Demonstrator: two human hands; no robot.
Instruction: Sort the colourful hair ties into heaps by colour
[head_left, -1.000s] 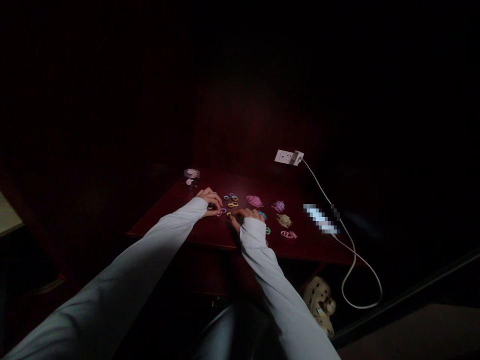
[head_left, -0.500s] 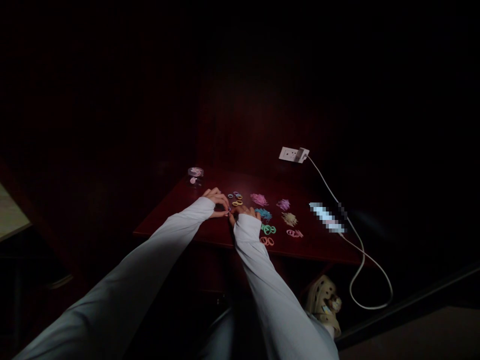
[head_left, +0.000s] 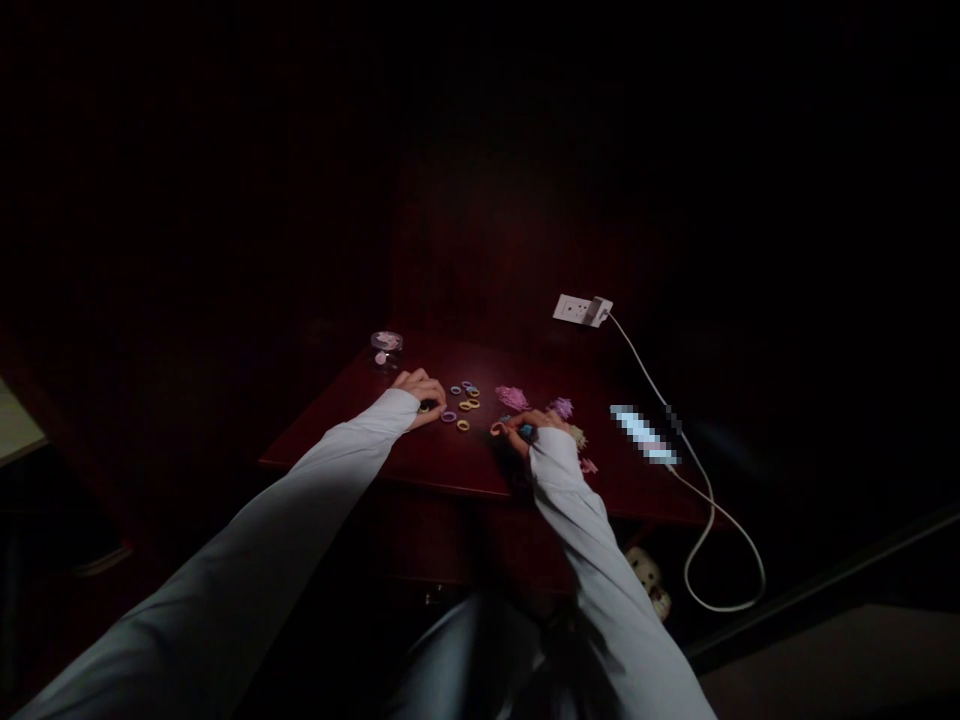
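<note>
Small coloured hair ties lie on a dark red table [head_left: 405,465]. My left hand [head_left: 421,388] rests at the left with fingers curled towards the thumb. A bit of yellow shows inside its curl; whether it is gripped is unclear. Just off its fingertips lies a purple hair tie [head_left: 448,417], with a yellow hair tie [head_left: 463,426] close by. Several blue, purple and yellow ones form a loose group beyond. Between thumb and fingers, my right hand [head_left: 531,424] pinches an orange hair tie [head_left: 498,429]. That hand partly covers the blue pile [head_left: 527,432].
A clear jar [head_left: 386,350] stands at the back left. Pink [head_left: 513,398] and purple [head_left: 561,407] piles lie beyond my right hand. A blurred-out bright device [head_left: 643,434] lies at the right, its white cable [head_left: 709,500] running to a wall socket [head_left: 576,309].
My hands have moved apart, the left slightly left and the right to the right. The right has taken an orange hair tie. A purple one now lies on the table beside my left hand.
</note>
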